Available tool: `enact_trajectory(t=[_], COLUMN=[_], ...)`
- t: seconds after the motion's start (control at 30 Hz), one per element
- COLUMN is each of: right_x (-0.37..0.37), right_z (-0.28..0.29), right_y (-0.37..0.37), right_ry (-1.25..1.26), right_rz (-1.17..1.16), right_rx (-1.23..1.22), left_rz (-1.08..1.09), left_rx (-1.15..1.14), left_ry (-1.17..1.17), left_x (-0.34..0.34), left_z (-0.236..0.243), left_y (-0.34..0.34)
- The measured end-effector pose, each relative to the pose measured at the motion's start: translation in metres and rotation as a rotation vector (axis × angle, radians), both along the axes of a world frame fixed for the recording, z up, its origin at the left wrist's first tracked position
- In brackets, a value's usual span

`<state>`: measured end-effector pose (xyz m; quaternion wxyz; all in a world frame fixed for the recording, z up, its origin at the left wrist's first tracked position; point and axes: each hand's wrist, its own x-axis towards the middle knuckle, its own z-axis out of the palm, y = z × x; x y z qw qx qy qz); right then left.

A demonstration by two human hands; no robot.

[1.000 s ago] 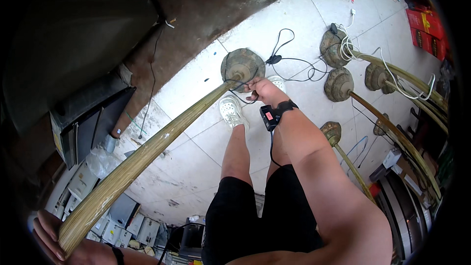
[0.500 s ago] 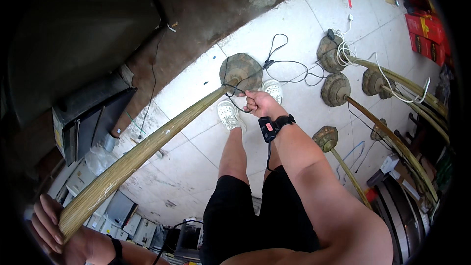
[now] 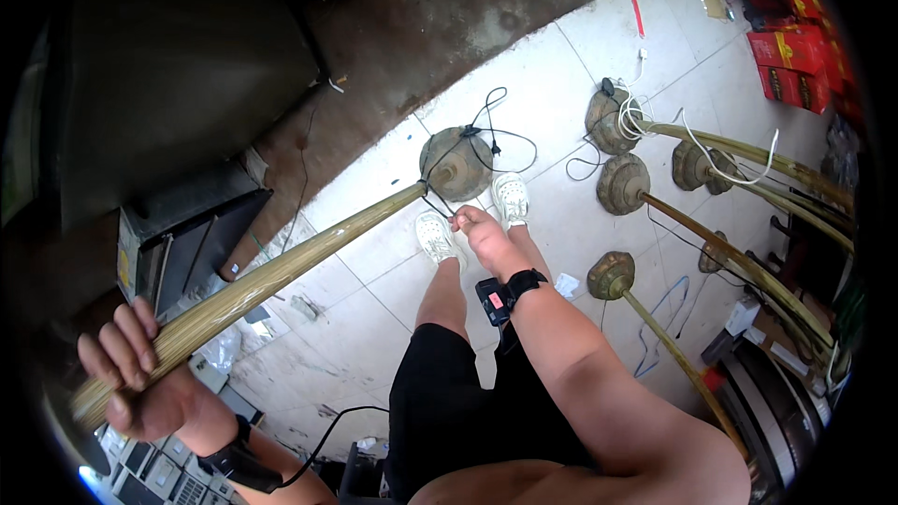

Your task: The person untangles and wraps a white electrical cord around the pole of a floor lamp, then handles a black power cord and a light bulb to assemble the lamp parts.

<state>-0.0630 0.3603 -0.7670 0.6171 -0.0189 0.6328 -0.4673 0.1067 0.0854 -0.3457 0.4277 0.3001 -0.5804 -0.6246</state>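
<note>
A gold-brown, ridged floor lamp pole runs slantwise from the lower left up to its round, ornate base on the tiles. My left hand is wrapped round the pole's upper end. A black power cord loops around the foot of the pole and lies across the base, with its plug end at the base's right side. My right hand pinches the cord just below and right of the base, above my white clogs. The fingertips partly hide the cord there.
Several similar lamp stands lean at the right; one base carries a coiled white cable. Red boxes stand far right. Dark cabinets and a plastic bag are on the left. Brown floor borders the white tiles at the back.
The cord's far loops have been drawn leftward, closer to the base. My right hand has dropped slightly with the cord. The pole's upper end, in my left hand, appears higher in view.
</note>
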Motion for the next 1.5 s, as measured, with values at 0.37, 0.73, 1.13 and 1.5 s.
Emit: enact_trajectory(t=[0.37,0.73,1.13,1.5], right_x=[-0.019,0.027,-0.031,-0.002], right_z=[-0.003,0.074,0.066,0.065], right_y=[-0.036,-0.011,-0.043,0.006], right_ry=[-0.05,-0.397,-0.21,-0.476], right_rz=[0.02,-0.395,-0.016,-0.241], right_rx=[0.018,-0.051,-0.025,0.013], left_rz=[-0.042,-0.042,-0.025,0.033], left_rx=[-0.008,0.012,0.042,0.036], left_ry=[0.047,0.064,0.083,0.057], left_x=[0.003,0.029,0.024,0.023], left_z=[0.002,-0.005,-0.003,-0.004], left_y=[-0.002,-0.028,-0.031,-0.024])
